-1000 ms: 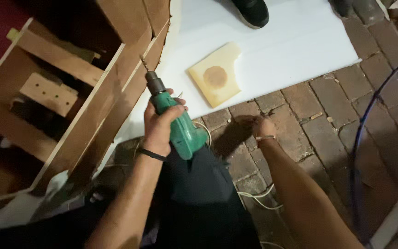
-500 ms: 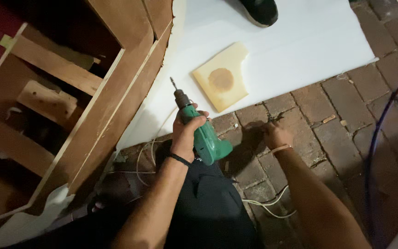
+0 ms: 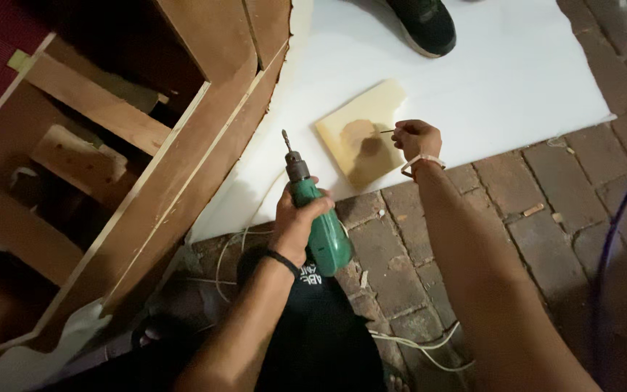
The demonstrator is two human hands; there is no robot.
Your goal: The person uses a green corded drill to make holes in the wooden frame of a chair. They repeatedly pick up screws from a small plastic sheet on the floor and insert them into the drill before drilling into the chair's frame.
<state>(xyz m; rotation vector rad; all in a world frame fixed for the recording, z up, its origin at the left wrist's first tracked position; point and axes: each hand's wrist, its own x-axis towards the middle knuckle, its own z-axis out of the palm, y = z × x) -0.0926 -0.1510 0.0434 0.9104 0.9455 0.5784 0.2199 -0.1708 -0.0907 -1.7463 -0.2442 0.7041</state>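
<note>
My left hand point(image 3: 295, 221) grips a green power drill point(image 3: 318, 218) with its bit pointing up and away, close to the wooden frame point(image 3: 175, 167). My right hand point(image 3: 416, 138) pinches a small thin screw point(image 3: 386, 131) between its fingers, just over the right edge of a pale square wooden block point(image 3: 361, 141) with a round brown stain. The block lies on a white sheet point(image 3: 488, 80) spread over the brick floor.
A large wooden frame of boards fills the left side. Another person's black shoe point(image 3: 422, 25) stands on the sheet at the top. White cords point(image 3: 415, 341) trail over the brick paving point(image 3: 546, 210); a blue cable point(image 3: 611, 239) curves at right.
My right hand rose from the bricks to the block's edge, now pinching a screw. The drill stays in my left hand, and the view has shifted.
</note>
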